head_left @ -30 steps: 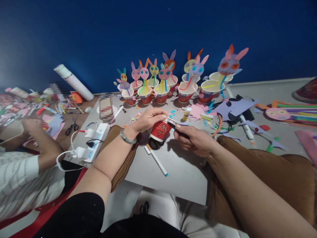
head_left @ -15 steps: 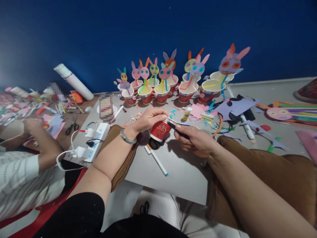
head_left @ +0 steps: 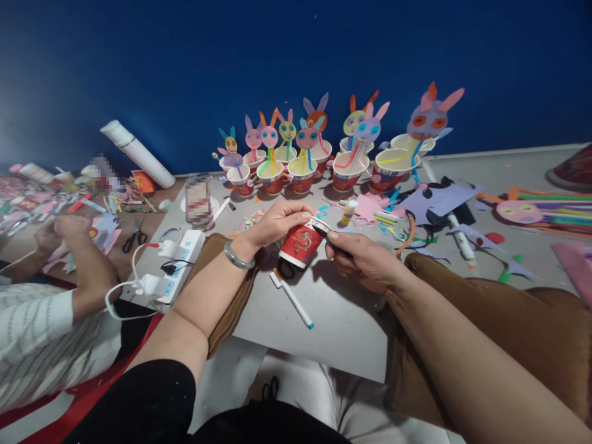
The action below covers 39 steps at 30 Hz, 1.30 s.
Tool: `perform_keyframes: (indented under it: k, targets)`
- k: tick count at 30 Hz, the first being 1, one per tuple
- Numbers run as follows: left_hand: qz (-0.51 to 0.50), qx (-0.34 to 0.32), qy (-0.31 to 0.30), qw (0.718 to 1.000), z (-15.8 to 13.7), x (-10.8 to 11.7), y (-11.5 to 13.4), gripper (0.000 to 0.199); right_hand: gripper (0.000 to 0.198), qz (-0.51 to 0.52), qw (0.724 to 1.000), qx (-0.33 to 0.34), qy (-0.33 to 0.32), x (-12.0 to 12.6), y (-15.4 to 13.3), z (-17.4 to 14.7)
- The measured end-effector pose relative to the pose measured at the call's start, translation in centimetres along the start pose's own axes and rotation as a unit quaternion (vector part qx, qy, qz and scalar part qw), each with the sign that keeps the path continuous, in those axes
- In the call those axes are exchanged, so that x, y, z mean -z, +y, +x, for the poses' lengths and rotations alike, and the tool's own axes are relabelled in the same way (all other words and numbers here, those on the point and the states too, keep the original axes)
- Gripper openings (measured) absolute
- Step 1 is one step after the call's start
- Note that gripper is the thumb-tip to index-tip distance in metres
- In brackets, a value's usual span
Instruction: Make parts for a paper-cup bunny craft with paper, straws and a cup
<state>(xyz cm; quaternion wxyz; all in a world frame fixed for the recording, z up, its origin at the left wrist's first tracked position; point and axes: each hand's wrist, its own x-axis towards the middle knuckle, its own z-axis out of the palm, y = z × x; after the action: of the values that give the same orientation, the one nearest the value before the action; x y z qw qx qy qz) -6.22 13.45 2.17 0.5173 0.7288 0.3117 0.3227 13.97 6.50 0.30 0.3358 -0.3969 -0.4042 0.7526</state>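
A red paper cup (head_left: 303, 242) with a dragon print and a white rim lies tilted over the grey table. My left hand (head_left: 287, 221), a bangle on its wrist, is closed on the cup from its upper left side. My right hand (head_left: 358, 256) is closed on a slim black tool (head_left: 340, 248), whose tip lies against the cup near the rim. Fingers hide most of the tool, so its kind is unclear. Black loops like scissor handles (head_left: 285, 269) show partly beneath the cup. Below them lies a white marker (head_left: 296, 301) with a blue end.
Behind stand several paper cups (head_left: 301, 176) with rabbit-like paper faces. Paper scraps (head_left: 439, 200), a glue stick (head_left: 348, 213) and a pen (head_left: 461, 237) lie to the right. A power strip (head_left: 182, 268) lies left, near another person's hands (head_left: 69, 231). Brown cushions (head_left: 499, 345) flank the table's front.
The black tool's tip has shifted lower along the cup's rim, and the cup has turned slightly, showing more of its side. At left, the other person's hands have moved.
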Motion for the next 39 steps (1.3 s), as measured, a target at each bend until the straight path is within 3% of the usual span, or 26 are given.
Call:
perform_keyframes:
  k: [9, 12, 14, 17, 20, 24, 31, 39]
  targets:
    - [0.033, -0.015, 0.023, 0.999, 0.1, 0.1, 0.5, 0.032, 0.044, -0.044, 0.996, 0.073, -0.004, 0.0, -0.4, -0.6]
    - [0.047, -0.015, 0.050, 0.998, 0.2, 0.1, 0.8, 0.034, 0.045, -0.087, 0.988, 0.119, 0.050, 0.2, -0.5, -0.5]
    - [0.047, -0.012, 0.060, 0.997, 0.2, 0.0, 0.8, 0.032, 0.043, -0.172, 0.960, 0.179, 0.130, 0.2, -0.4, -0.3]
    - [0.043, -0.007, 0.073, 0.996, 0.3, -0.1, 0.6, 0.029, 0.037, -0.339, 0.872, 0.262, 0.236, 0.0, -0.2, -0.2]
    - [0.044, -0.009, 0.070, 0.997, 0.4, -0.1, 0.4, 0.028, 0.031, -0.451, 0.802, 0.285, 0.270, 0.0, 0.4, -0.3]
    - [0.030, -0.008, 0.049, 0.998, 0.5, 0.0, 0.1, 0.030, 0.036, -0.538, 0.738, 0.293, 0.281, 0.2, 1.0, -0.2]
    - [0.020, -0.010, 0.041, 0.999, 0.4, -0.1, -0.3, 0.031, 0.043, -0.630, 0.653, 0.296, 0.298, 0.4, 1.4, 0.0]
    - [0.040, -0.034, 0.059, 0.997, 0.5, -0.7, -0.1, 0.030, 0.047, -0.669, 0.605, 0.273, 0.334, 0.3, 1.3, -0.1]
